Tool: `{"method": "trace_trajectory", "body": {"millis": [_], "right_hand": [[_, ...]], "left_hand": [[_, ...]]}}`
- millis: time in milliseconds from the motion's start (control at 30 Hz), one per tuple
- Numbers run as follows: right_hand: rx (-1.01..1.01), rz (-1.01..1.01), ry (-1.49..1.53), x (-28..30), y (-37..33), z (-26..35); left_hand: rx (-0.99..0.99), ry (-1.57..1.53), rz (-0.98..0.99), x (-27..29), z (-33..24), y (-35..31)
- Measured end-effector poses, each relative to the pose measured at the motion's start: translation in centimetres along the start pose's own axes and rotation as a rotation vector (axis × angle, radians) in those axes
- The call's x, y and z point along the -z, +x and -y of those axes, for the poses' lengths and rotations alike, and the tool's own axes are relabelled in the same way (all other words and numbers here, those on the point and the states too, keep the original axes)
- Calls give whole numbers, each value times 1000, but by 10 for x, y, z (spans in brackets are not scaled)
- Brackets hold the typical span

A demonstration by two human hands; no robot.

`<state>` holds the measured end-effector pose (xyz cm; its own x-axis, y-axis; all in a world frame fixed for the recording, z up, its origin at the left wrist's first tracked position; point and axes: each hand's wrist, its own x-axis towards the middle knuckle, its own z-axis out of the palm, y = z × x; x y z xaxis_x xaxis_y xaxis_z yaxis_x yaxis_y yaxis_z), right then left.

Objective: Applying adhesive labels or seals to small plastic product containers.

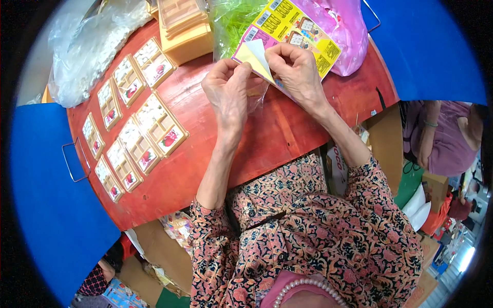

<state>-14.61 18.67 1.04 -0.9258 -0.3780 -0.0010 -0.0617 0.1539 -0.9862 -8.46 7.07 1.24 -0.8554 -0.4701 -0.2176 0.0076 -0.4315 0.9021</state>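
Note:
Above the red table, both hands work on a yellow and pink printed sticker sheet point(322, 45). At its near left corner the top layer is folded back, showing a white and pale yellow underside. My left hand point(228, 92) is closed in a pinch on that corner. My right hand point(300, 72) pinches the folded-back flap just beside it. The sheet's far part lies over a clear bag of green shreds point(231, 23) and a pink plastic bag point(354, 49).
Left on the red table point(205, 154) lie several beige compartment trays point(162, 123) with white pieces and strawberry pictures. Behind them stand stacked beige trays point(187, 38) and a clear bag of white pieces point(100, 56). A person point(447, 136) sits at the right.

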Motion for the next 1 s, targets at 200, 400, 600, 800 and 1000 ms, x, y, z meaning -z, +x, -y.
{"method": "trace_trajectory", "body": {"millis": [200,400,600,800,1000], "right_hand": [[120,-18,-118,-2,-3,1],[104,-33,-27,0,-3,9],[-85,74,759,48,3,0],[-86,71,1231,101,-20,0],[-55,47,1126,99,-27,-2]], "left_hand": [[1,4,6,-3,-3,2],[-85,18,14,-4,-3,5],[-654,478,168,-45,-10,-20],[-816,537,312,-87,19,-45],[-889,608,243,-85,19,-40]]}}
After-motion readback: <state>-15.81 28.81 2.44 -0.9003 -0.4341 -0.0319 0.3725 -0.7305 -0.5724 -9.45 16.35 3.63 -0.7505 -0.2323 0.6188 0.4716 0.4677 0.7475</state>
